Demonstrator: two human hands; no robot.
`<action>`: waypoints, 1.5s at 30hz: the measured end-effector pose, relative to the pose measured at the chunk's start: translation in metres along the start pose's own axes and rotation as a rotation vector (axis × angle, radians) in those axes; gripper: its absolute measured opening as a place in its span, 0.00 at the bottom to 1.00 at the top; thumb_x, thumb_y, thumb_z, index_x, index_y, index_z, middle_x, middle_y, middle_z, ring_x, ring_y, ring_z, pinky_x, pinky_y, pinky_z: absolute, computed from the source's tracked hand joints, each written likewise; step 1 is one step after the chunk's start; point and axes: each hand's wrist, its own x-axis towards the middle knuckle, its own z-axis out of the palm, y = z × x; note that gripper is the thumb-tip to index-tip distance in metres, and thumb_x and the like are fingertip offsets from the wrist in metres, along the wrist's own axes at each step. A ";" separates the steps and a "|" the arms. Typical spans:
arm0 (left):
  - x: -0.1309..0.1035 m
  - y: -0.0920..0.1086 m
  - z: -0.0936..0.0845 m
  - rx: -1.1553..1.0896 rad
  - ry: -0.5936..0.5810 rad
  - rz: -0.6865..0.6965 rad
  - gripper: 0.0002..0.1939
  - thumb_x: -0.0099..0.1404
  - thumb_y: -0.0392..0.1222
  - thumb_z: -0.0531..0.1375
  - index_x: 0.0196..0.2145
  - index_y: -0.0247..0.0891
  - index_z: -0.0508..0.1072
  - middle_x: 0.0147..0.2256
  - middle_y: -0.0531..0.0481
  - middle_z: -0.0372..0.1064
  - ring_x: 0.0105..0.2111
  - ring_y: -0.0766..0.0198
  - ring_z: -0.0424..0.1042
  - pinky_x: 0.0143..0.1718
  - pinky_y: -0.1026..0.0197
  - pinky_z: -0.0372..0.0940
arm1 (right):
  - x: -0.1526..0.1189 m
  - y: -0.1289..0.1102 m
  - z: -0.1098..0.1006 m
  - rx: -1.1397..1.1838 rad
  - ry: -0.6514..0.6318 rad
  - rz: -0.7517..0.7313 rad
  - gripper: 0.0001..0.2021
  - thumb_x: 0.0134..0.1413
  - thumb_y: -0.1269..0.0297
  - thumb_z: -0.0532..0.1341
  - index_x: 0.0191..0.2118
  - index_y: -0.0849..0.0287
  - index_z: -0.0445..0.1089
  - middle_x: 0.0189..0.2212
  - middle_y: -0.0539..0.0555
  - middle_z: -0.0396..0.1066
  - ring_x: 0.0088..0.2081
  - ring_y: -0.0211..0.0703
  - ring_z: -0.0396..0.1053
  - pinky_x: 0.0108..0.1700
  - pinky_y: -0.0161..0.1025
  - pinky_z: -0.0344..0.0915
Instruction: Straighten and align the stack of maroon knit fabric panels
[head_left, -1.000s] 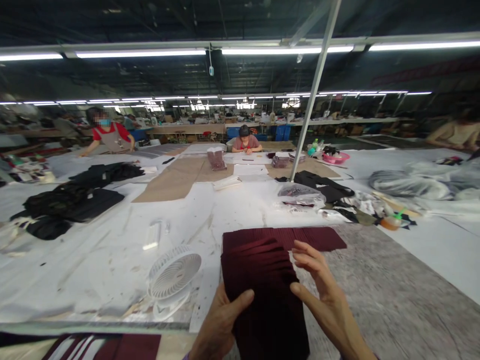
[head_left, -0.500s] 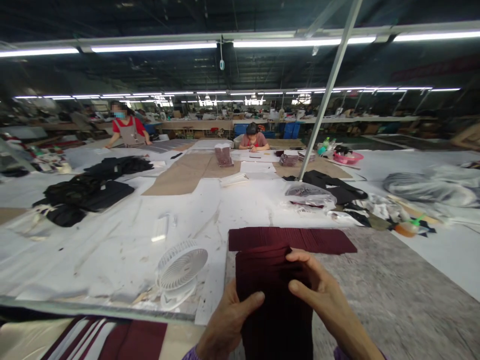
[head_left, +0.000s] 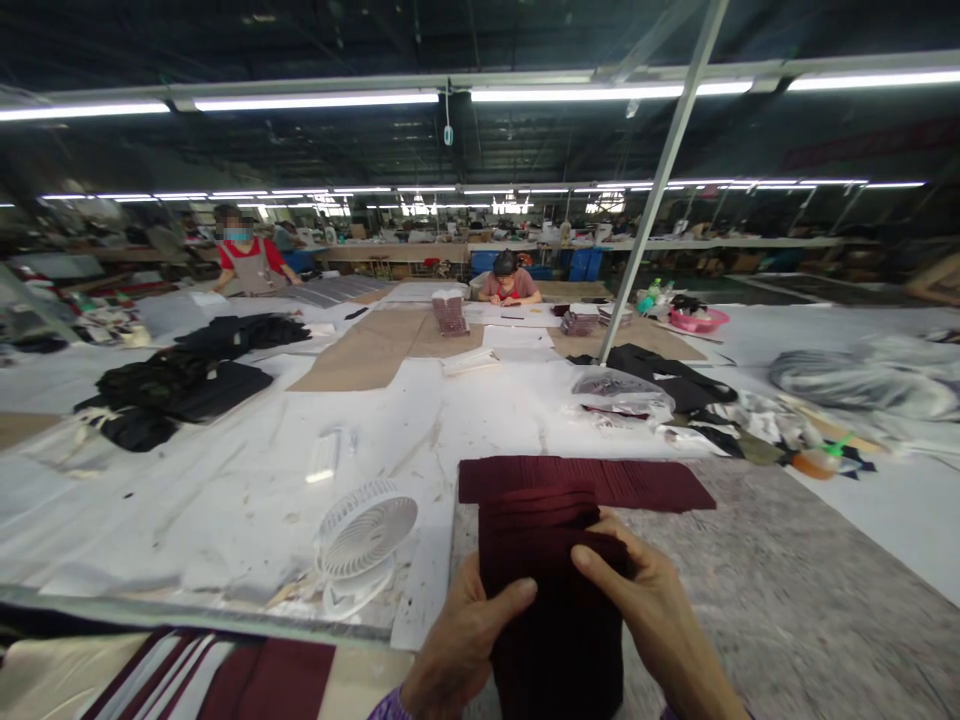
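Between my two hands is a stack of dark maroon fabric pieces (head_left: 555,630), its upper edges fanned into several layers. My left hand (head_left: 476,625) grips the left side, thumb lying across the front and fingers hidden behind. My right hand (head_left: 637,580) pinches the top right part between thumb and fingers, where the upper layer bends. Just beyond, a row of overlapping maroon fabric pieces (head_left: 637,482) lies spread along the far edge of the grey patterned board (head_left: 765,570).
A small white fan (head_left: 367,540) stands left of my hands. Striped and maroon fabric (head_left: 262,680) lies lower left. Dark garments (head_left: 202,375) and a plastic bag (head_left: 622,390) rest farther off. A slanted metal pole (head_left: 660,190) rises ahead. Two people work across the table.
My right hand has shifted its grip slightly down the stack, and the top right layer now bends over its fingers. More layered edges show at the top. The left hand keeps its hold.
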 end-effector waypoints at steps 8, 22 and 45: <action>-0.004 -0.003 0.008 -0.007 0.038 -0.004 0.22 0.51 0.39 0.67 0.45 0.35 0.74 0.41 0.41 0.77 0.43 0.50 0.74 0.50 0.49 0.65 | -0.006 -0.003 0.000 0.021 0.023 0.037 0.12 0.50 0.52 0.64 0.30 0.57 0.71 0.31 0.51 0.70 0.37 0.47 0.67 0.38 0.38 0.64; -0.002 -0.011 0.015 -0.085 0.112 -0.070 0.21 0.53 0.39 0.66 0.46 0.36 0.74 0.40 0.41 0.78 0.43 0.50 0.74 0.50 0.50 0.65 | -0.012 0.000 -0.007 0.097 0.076 0.084 0.15 0.46 0.52 0.67 0.36 0.57 0.70 0.31 0.52 0.74 0.36 0.48 0.71 0.40 0.41 0.69; 0.002 -0.005 0.016 -0.077 0.124 -0.092 0.19 0.52 0.37 0.67 0.43 0.35 0.75 0.39 0.41 0.78 0.42 0.51 0.75 0.49 0.52 0.67 | -0.019 0.005 -0.028 0.276 -0.096 0.094 0.17 0.44 0.51 0.68 0.39 0.54 0.71 0.46 0.57 0.72 0.47 0.52 0.69 0.49 0.47 0.68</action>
